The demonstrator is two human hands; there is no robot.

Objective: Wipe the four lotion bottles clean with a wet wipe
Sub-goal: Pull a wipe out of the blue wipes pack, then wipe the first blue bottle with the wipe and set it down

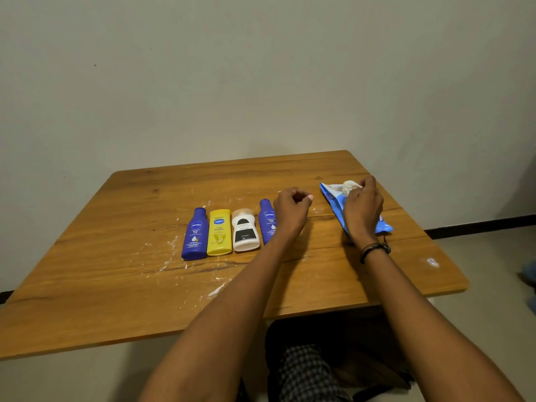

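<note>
Pinch by the right hand (362, 210) suits the limp, probably soft white wet wipe (349, 187) atop its blue plastic pack (333, 202); left hand (291, 210) curls empty.

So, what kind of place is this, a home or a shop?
Probably a plain room in a home, not certain: a wooden table stands by a bare wall, and on it lie lotion bottles and a wet wipe pack.

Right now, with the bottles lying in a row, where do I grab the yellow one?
Probably its near end, approached from the person's side. The yellow bottle lies flat, label up, with the leftmost blue bottle and the white bottle close along its long sides, leaving fingers little room there; the near end is clear.
</note>
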